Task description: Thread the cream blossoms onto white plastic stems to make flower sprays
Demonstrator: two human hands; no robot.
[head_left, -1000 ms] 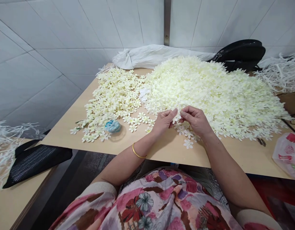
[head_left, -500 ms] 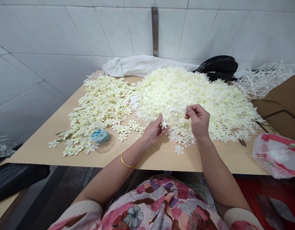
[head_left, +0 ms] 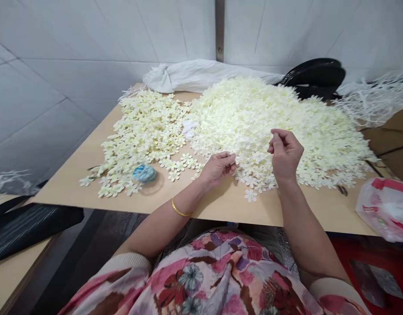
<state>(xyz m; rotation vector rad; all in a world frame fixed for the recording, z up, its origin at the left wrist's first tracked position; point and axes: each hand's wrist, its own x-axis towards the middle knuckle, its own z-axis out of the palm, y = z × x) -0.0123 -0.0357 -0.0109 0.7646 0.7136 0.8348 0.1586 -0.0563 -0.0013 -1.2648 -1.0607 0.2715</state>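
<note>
My left hand [head_left: 218,168] is closed in a pinch at the near edge of a big heap of pale yellow-white artificial flowers [head_left: 250,118]. Its thumb presses on the index finger, over a small artificial flower that is mostly hidden and blends with the heap. Raised in front of the heap's right part, my right hand [head_left: 287,154] has thumb and fingertips pressed together; anything between them is too small to make out. One loose flower [head_left: 250,195] lies on the table below the hands.
A second spread of flowers [head_left: 145,127] lies on the left of the table [head_left: 175,205]. Near it sits a blue-and-white ball of thread [head_left: 144,173]. A black bag [head_left: 314,76] stands behind the heap, and a red-and-white plastic bag [head_left: 385,208] at the right edge.
My left thumb has come down onto the fingers, covering the flower seen there before. My right hand, still pinched, sits slightly higher and farther right. The view has tilted and shifted.
</note>
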